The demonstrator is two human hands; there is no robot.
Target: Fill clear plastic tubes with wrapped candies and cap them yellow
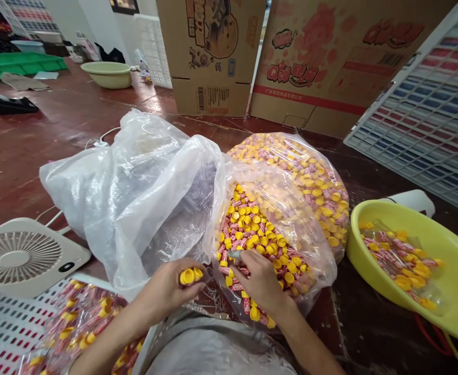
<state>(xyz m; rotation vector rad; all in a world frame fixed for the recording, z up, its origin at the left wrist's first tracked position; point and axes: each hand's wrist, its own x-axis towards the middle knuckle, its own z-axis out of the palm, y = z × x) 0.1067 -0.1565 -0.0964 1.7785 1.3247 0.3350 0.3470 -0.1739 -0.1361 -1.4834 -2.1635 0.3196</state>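
Note:
My left hand (173, 288) is closed around a few small yellow-capped tubes (190, 276), with the yellow ends showing at the thumb side. My right hand (260, 275) reaches into an open clear bag (322, 278) full of loose red-and-white tubes with yellow caps (265, 237). Its fingers are bent together over the pile, and what they pinch, if anything, is hidden. A greyish covering shows on one fingertip. Left of that bag, a white woven sack (135, 182) lies open with clear plastic pieces (197, 195) inside.
Behind the open bag stands another full bag (291, 156). At right is a yellow basin (447, 281) holding filled clear packets. A white crate (2, 323) with more packets lies at lower left, beside a fan (21, 255). Cardboard boxes (217, 99) stand at the back.

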